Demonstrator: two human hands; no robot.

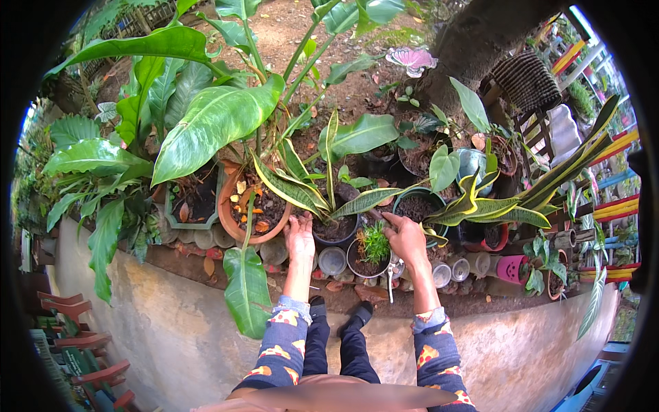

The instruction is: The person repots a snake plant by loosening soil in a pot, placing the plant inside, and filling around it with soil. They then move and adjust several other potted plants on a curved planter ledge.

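Observation:
My left hand (299,237) is palm up between a terracotta pot (224,219) and a dark pot (344,241) with a yellow-edged snake plant (293,191). Its fingers are slightly curled, with nothing visible in them; contact with either rim is unclear. My right hand (408,238) grips the near end of a dark brown, narrow hand tool (371,210), which reaches toward the snake plant's soil; its far end is partly hidden by leaves. Just left of that hand, a small pot (368,270) holds a tufted green plant (375,242). Pruning shears (390,280) hang beside this pot.
A green pot (419,195) and another snake plant (473,206) stand to the right. A large-leaved plant (221,116) overhangs the left side. Upturned clear cups (332,261) line the bed's edge, with a pink smiley pot (510,269) farther along. Concrete paving (170,319) lies nearer me.

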